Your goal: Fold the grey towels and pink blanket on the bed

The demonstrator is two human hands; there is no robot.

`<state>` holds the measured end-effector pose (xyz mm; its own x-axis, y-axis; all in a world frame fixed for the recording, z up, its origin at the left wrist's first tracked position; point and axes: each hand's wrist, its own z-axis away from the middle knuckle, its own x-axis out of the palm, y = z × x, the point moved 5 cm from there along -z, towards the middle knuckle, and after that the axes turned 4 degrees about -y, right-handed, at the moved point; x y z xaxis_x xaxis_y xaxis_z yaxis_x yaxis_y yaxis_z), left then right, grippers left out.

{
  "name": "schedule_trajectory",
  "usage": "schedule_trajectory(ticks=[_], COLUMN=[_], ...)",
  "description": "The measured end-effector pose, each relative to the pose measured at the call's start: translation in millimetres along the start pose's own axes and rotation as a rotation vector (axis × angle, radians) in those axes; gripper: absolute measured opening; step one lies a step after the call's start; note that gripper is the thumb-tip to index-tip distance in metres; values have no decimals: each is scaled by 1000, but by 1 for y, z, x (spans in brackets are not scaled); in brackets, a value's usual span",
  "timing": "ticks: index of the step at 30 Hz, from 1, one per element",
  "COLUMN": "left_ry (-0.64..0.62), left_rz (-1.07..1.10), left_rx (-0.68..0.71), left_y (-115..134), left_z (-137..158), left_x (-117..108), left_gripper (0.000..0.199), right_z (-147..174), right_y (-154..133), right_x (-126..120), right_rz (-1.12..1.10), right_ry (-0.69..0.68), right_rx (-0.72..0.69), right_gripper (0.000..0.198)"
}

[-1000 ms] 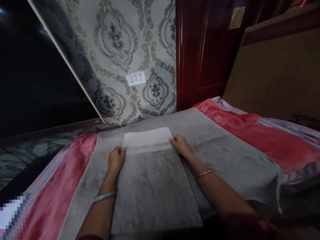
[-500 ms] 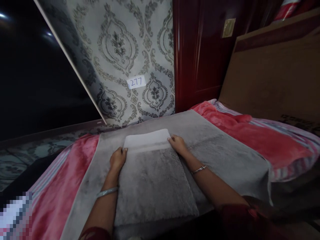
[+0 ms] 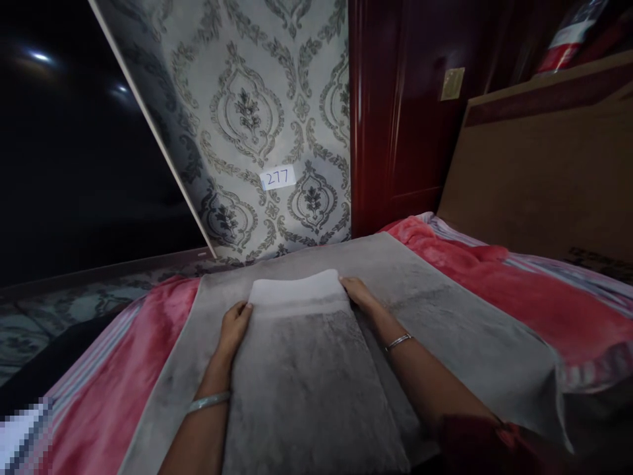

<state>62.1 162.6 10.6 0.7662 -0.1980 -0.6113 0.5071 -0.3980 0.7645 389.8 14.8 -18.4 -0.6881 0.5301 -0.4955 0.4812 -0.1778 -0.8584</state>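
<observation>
A plush grey towel [image 3: 301,369] with a pale white band [image 3: 297,290] along its far end lies lengthwise in front of me. Its left far edge is pinched in my left hand [image 3: 235,324], which wears a light bangle on the wrist. At the right far corner my right hand [image 3: 360,293] grips the band's edge, fingers partly hidden beneath. Under the towel spreads a larger grey cloth [image 3: 445,316], smooth-looking and wider than the towel.
Pink plush blanket [image 3: 119,369] shows on the left, and a red-pink one [image 3: 524,290] with striped edging on the right. Behind stand a patterned wall with a paper label [image 3: 277,177], a dark screen [image 3: 89,152], a dark red panel [image 3: 386,105] and a cardboard box [image 3: 539,158].
The view has tilted up slightly, so the wall and bedding sit lower in the picture. Both hands keep their grip on the towel's far end.
</observation>
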Motion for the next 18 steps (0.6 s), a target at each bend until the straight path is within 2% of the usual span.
schedule_trajectory(ticks=[1,3,7,11,18], left_ry=[-25,-79,-134,-85,46], left_rz=[71,64,-214,-394,-631], left_rx=[-26,-82,-151,-169,-137], left_y=[-3,-6,1,9,18], left_z=[-2,-8,-30,-44,-23], left_x=[1,1,2,9,16], left_gripper=[43,45,39,33,39], right_z=[-2,-3,1,7,14], right_y=[1,2,0,-5,-16], right_x=[2,5,9,10,9], right_rz=[6,38,145,252,388], right_ry=[-11,-1,85,131,137], right_rx=[12,35,59,79,116], right_gripper=[42,38,27,26,27])
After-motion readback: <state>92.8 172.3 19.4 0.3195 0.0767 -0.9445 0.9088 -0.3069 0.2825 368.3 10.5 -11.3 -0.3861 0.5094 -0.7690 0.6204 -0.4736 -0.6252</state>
